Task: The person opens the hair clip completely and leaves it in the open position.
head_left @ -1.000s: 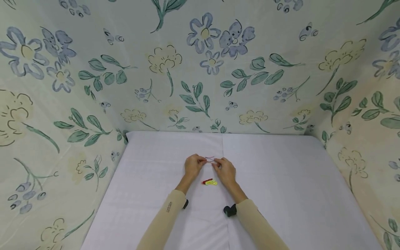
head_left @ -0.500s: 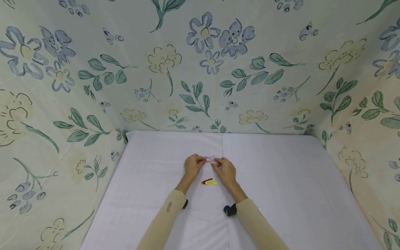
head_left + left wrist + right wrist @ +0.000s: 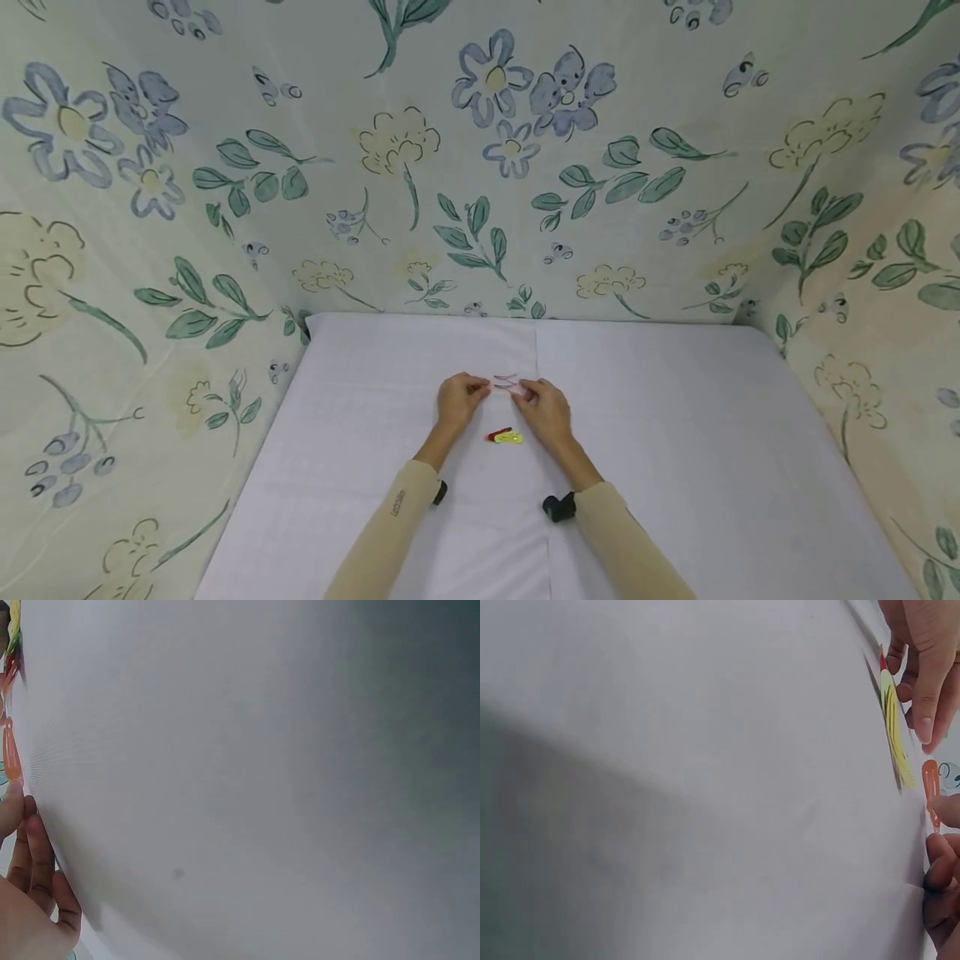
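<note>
In the head view my left hand (image 3: pixel 459 402) and right hand (image 3: pixel 549 410) face each other over the white cloth. Between them shows a slim orange snap hair clip (image 3: pixel 930 778), long with a rounded end. My right thumb and fingers pinch its right end in the right wrist view. The left fingertips (image 3: pixel 927 733) stand right at its other end with a small gap. A thin, dark reddish piece (image 3: pixel 506 377) shows just beyond the clip. Closer to the body lie yellow clips (image 3: pixel 510 437) and red clips (image 3: pixel 498 434), overlapping in a small pile.
A white cloth (image 3: pixel 675 433) covers the table. Floral fabric (image 3: pixel 480 167) hangs behind it and at both sides. Dark camera mounts (image 3: pixel 558 506) sit at the wrists under beige sleeves (image 3: pixel 397 525).
My left hand has drawn slightly left, away from the clip, and the gap between the hands has widened. My right hand has shifted slightly right. The yellow and red pile stays put.
</note>
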`<action>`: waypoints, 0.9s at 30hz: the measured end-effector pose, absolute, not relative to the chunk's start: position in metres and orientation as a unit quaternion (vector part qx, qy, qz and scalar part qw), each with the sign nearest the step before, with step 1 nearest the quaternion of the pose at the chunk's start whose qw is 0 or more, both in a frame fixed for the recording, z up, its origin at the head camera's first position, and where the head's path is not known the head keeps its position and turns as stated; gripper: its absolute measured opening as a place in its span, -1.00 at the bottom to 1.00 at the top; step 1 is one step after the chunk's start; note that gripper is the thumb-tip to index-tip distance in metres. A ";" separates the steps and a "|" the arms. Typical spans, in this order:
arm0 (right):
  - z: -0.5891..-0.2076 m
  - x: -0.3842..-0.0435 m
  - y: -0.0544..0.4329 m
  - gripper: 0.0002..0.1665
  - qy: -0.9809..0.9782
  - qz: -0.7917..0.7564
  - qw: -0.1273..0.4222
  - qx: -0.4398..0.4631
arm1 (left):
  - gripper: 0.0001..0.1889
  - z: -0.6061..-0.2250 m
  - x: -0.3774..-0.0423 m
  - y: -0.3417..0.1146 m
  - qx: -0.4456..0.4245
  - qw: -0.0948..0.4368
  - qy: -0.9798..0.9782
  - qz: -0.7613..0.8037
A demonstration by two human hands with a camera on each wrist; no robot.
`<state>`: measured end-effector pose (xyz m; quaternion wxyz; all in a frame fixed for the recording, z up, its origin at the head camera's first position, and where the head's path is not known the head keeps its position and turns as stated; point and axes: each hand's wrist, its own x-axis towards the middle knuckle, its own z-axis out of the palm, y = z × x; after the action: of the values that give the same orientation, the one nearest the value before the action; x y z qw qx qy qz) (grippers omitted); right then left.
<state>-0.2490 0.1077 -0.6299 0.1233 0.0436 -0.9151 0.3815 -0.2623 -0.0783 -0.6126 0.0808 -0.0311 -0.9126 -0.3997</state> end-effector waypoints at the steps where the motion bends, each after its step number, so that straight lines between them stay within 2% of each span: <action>1: -0.628 -0.247 0.110 -0.64 -0.912 0.390 0.120 0.045 | -0.86 -0.612 -0.261 -0.079 -0.031 0.079 -0.912 -0.401; 10: -0.617 -0.221 0.129 -0.68 -0.895 0.437 0.071 0.055 | -0.85 -0.608 -0.245 -0.090 -0.050 0.067 -0.906 -0.416; 23: -0.618 -0.192 0.139 -0.79 -0.892 0.440 -0.013 0.102 | -0.85 -0.606 -0.212 -0.088 -0.133 -0.028 -0.891 -0.434; 27: -0.619 -0.187 0.138 -0.78 -0.894 0.435 -0.016 0.111 | -0.84 -0.609 -0.208 -0.088 -0.141 -0.044 -0.891 -0.428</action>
<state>-0.1870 0.1379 -0.6195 -0.0162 0.1112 -0.8935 0.4347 -0.2085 -0.0884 -0.6091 -0.0443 -0.1411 -0.8914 -0.4284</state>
